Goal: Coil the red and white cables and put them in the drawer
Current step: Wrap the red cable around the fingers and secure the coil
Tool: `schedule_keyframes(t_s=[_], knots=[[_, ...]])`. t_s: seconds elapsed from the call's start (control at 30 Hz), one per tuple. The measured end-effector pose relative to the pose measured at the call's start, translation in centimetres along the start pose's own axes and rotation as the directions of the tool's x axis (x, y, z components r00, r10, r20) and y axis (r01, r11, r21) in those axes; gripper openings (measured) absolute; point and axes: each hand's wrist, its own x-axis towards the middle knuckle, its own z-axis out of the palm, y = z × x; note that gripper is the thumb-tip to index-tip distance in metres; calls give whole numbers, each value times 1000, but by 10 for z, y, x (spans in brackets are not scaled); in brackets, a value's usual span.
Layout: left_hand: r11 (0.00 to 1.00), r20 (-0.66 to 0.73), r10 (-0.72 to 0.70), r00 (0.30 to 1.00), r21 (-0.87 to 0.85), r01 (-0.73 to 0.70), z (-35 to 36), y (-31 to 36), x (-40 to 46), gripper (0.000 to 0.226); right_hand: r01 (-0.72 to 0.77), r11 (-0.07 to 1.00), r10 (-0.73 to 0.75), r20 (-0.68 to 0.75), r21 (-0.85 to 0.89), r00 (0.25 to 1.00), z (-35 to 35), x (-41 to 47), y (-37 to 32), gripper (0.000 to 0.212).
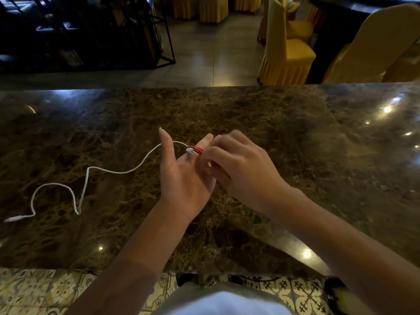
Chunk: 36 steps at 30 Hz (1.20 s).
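Patterned floor tiles [34,289] along the bottom edge of the frame, a pale garment [223,302] at bottom centre, a dark wrist strap or band [336,292] at lower right, too dim to identify. Two bare forearms rising from the bottom corners toward mid-frame, over a polished brown marble countertop [295,155] speckled with lamp reflections.

Left hand [184,176] at centre, palm up, thumb straight and pointing to the top of the frame, fingers extended, loops of thin red cable [196,149] wound around the fingers. Right hand [238,169] just right of it and overlapping, fingers curled, pinching the red cable against the left fingers; fingertips slightly blurred. Small white connector [190,151] against the red loops.

Thin white cable [113,171] running from behind the left thumb down toward lower left, lying in loose bends on the marble, ending in a white plug [13,218] near the left edge.

Beyond the far edge of the counter: grey tiled floor [213,53] at top centre, dark metal-framed shelving [91,30] at upper left, chairs in yellow fabric covers [286,48] at upper right.
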Motion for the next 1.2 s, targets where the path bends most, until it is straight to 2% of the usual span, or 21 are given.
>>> schedule_keyframes(t_s=[0.13,0.23,0.3,0.4,0.53,0.6,0.7,0.77,0.83,0.93,1.0,1.2], knots=[[999,-58,1,998,44,2,-3,-4,-2,89,151,967,-134,94,-206,986,-5,10,3,25],[997,-52,-38,998,69,41,-1,-2,-3,94,244,943,-212,160,-226,964,-5,8,1,22],[993,-53,-70,996,88,75,-1,0,-3,104,216,958,-178,195,-191,964,-3,7,-1,24],[995,-42,-84,996,53,86,0,-2,-4,108,128,977,-93,197,-171,976,-3,7,-8,31],[996,-61,-50,997,70,54,1,-1,-4,109,64,945,36,296,-319,954,-1,6,-20,51],[995,-76,-47,996,82,53,1,-1,-1,110,3,927,119,302,-374,946,-1,8,-23,53],[995,-79,-44,996,89,51,3,0,0,110,-43,912,170,280,-408,945,-2,9,-27,51],[994,-86,-40,996,102,49,6,0,-1,108,-101,950,189,285,-297,940,-5,13,-28,52],[993,-88,-24,996,115,35,6,2,-3,105,-217,971,240,326,-103,914,-12,18,-26,53],[992,-71,-2,997,125,11,5,4,-5,105,-355,926,269,437,126,858,-22,24,-19,32],[989,-67,15,998,147,-5,3,4,-4,105,-380,908,275,431,179,859,-23,23,-18,21],[990,-34,-22,999,142,27,1,2,-1,104,-361,859,262,295,363,919,-15,11,-19,21]])
